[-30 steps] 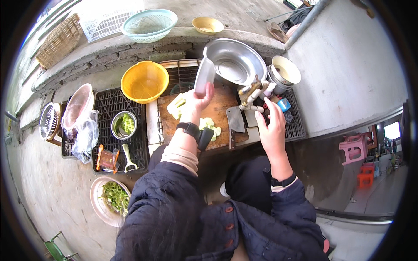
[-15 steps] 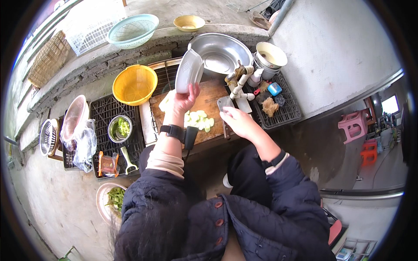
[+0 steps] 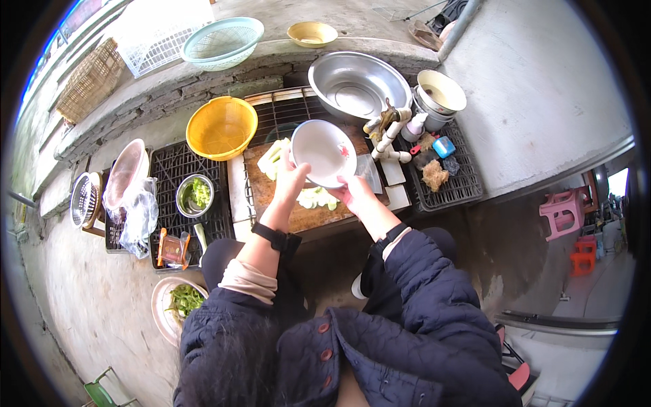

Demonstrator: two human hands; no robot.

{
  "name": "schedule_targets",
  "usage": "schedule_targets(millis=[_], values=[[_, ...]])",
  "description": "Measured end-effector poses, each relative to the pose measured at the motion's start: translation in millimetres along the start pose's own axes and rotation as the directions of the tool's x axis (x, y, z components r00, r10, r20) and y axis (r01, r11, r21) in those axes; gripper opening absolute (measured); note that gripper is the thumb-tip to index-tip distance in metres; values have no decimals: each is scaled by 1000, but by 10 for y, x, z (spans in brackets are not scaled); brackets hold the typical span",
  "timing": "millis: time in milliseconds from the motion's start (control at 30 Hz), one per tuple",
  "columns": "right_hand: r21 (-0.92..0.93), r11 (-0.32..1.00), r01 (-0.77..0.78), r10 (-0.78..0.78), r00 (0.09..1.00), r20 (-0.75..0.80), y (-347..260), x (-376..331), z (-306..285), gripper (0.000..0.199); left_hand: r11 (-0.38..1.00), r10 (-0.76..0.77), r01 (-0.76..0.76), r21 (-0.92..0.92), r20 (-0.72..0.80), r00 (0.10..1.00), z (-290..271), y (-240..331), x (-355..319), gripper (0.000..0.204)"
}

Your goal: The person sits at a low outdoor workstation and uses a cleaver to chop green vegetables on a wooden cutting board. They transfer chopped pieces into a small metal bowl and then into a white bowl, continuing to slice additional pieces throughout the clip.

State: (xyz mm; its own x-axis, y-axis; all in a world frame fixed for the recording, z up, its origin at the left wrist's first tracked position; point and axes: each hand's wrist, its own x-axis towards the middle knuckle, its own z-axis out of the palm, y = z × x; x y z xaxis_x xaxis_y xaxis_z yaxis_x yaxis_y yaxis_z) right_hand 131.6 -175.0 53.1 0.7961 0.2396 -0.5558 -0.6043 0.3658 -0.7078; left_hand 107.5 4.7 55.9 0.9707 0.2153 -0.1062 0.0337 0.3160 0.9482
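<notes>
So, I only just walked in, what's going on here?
Someone's left hand and right hand hold an empty white bowl between them, above a wooden cutting board. Pale green slices lie on the board, and a cleaver, partly hidden, lies toward its right edge. To the left, a steel bowl of chopped greens sits on a black crate.

The white bowl (image 3: 322,154), earlier tipped on edge in the left fingers (image 3: 299,170) alone, has come nearer and turned its open inside toward the person, while the right fingers (image 3: 348,184) have moved from beside the cleaver (image 3: 368,171) to the bowl's near right rim.
</notes>
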Motion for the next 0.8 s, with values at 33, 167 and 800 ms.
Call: schedule_targets(millis=[33,167,800], values=[[15,1000,0,-1,999,45,29,42,-46,42,1000,-15,15,21,2,1000,16,14,-11,65],[57,998,-3,-4,992,129,28,44,-127,40,994,68,-63,89,-50,996,16,93,45,67],[-163,987,-10,22,997,76,-306,-340,-465,30,-89,698,-436,895,369,614,96,637,591,69]])
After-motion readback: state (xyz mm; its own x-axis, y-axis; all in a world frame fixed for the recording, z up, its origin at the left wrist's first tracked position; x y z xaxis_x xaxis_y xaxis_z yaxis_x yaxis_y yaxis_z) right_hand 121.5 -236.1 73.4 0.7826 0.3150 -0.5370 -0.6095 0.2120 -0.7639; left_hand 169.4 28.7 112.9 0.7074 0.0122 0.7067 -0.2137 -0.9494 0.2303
